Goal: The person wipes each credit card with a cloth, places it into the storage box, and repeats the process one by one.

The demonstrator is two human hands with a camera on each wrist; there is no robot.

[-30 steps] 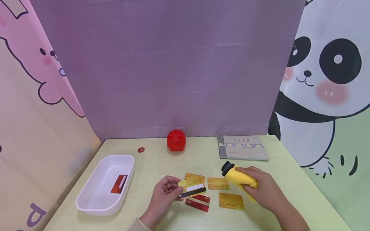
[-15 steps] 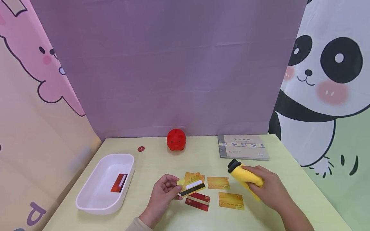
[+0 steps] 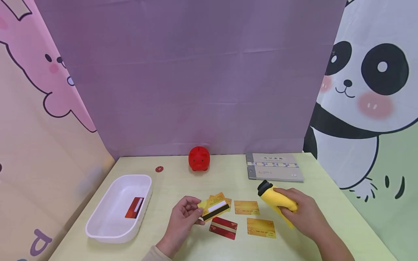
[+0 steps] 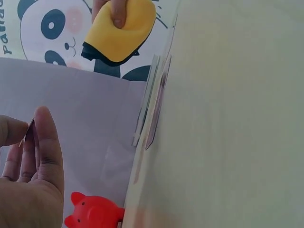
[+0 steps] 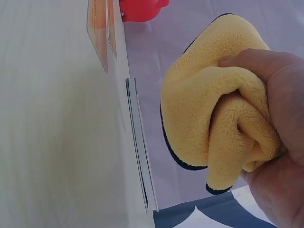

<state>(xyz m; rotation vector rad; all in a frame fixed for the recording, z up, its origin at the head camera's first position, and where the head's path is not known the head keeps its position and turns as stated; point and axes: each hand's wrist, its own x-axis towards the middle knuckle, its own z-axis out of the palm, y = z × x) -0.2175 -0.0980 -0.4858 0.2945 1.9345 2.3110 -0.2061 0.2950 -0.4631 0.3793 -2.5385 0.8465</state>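
Observation:
My left hand (image 3: 183, 222) pinches a yellow card (image 3: 213, 208) by its left end between thumb and fingers; its white strip and dark stripe face up. In the left wrist view that hand (image 4: 35, 166) shows the card edge-on. Partly behind the held card lies another gold card (image 3: 228, 204). A red card (image 3: 223, 228) is just below it, with two gold cards (image 3: 246, 207) (image 3: 261, 227) to the right. My right hand (image 3: 302, 212) grips a bunched yellow cloth (image 3: 277, 200) with dark edging, raised over the table. The right wrist view shows the cloth (image 5: 204, 104) folded in the hand (image 5: 285, 118).
A white tray (image 3: 147, 192) at the left holds a red card (image 3: 134, 207). Toward the back stand a small red disc (image 3: 159, 169), a red piggy bank (image 3: 199, 158) and, at the right, a grey booklet (image 3: 275, 167). A purple cloth (image 3: 196, 79) hangs behind the table.
The held card has tilted, its right end rising, and shifted slightly left with my left hand. My right hand and the yellow cloth have moved a little to the right.

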